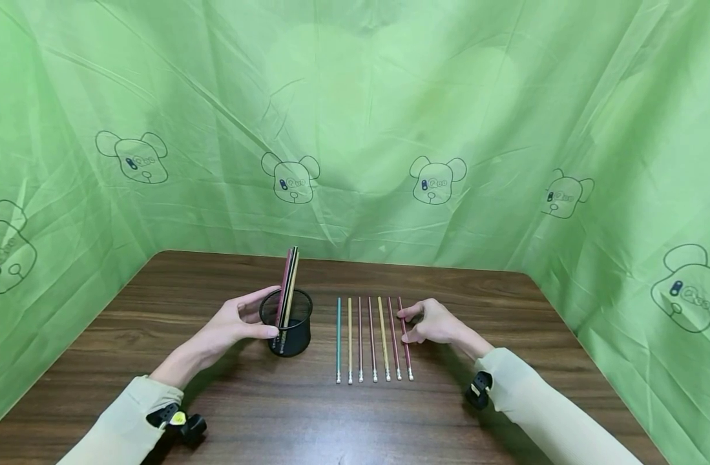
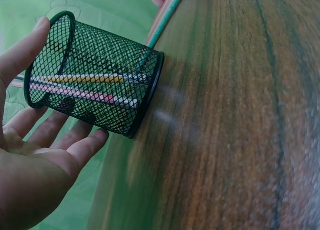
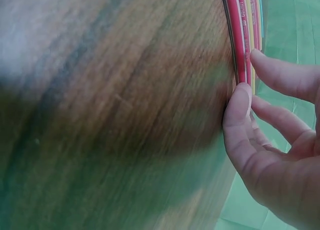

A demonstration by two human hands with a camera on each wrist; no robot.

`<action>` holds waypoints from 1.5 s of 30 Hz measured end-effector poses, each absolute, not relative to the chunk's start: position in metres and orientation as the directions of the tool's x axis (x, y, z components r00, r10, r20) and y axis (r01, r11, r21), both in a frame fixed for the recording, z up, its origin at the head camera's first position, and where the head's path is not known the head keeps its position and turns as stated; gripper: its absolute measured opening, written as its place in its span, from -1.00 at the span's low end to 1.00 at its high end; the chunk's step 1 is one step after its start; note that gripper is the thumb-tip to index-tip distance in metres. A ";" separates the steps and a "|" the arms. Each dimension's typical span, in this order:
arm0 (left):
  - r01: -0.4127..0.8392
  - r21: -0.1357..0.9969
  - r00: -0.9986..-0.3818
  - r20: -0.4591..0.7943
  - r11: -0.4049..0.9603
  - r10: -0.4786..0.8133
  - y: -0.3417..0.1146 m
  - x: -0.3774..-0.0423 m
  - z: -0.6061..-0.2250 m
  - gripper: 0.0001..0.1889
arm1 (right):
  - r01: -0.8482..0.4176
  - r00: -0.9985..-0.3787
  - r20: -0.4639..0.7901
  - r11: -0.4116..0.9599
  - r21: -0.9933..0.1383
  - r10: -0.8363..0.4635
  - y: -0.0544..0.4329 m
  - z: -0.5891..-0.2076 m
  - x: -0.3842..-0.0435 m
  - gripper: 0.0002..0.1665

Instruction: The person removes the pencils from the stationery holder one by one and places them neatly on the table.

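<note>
In the head view my left hand (image 1: 232, 326) holds a black mesh pencil cup (image 1: 296, 339), thumb at its near side and fingers round the back. A few pencils (image 1: 289, 278), dark red, black and yellow, lean inside with their tops above the rim. The cup (image 2: 100, 64) shows side-on in the left wrist view, pencils visible through its mesh. At the right end of a row of pencils, my right hand (image 1: 433, 321) has thumb and forefinger on a red pencil (image 1: 408, 361). In the right wrist view the thumb covers part of this red pencil (image 3: 239, 44).
The row runs from a teal pencil (image 1: 339, 342) through yellow ones (image 1: 350, 342) to red ones (image 1: 372, 342), eraser ends towards me. All lie on a brown wooden table (image 1: 308, 413). A green curtain (image 1: 355, 97) with printed bear heads surrounds its back and sides.
</note>
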State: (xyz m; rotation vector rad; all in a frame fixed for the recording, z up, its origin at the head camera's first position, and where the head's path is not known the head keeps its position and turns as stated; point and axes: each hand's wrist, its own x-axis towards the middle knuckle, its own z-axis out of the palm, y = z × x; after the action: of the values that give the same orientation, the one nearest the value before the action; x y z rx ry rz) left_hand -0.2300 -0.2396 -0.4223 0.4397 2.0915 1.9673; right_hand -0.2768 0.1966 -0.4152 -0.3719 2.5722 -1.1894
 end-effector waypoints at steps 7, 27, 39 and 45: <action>0.058 0.997 -0.926 0.036 0.047 0.376 -0.240 -0.230 -0.423 -0.09 | -0.137 -0.916 -0.135 0.612 -0.779 -0.378 0.200 -0.413 -0.277 -0.35; 0.066 0.997 -0.924 0.043 0.048 0.379 -0.240 -0.231 -0.424 -0.09 | -0.216 -0.919 -0.041 0.588 -0.779 -0.392 0.188 -0.385 -0.281 -0.40; 0.060 0.997 -0.925 0.039 0.044 0.377 -0.242 -0.232 -0.425 -0.10 | -0.403 -0.857 0.098 0.540 -0.739 -0.506 0.152 -0.376 -0.271 -0.52; 0.056 0.997 -0.926 0.032 0.053 0.376 -0.241 -0.232 -0.424 -0.10 | -0.400 -0.848 0.115 0.481 -0.780 -0.518 0.130 -0.371 -0.269 -0.48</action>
State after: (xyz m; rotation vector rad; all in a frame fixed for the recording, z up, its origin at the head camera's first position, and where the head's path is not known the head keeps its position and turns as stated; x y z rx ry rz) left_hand -0.2321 -0.2414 -0.4242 0.4404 2.0926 1.9627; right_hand -0.2692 0.1302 -0.3706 -0.8059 2.5842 -1.3059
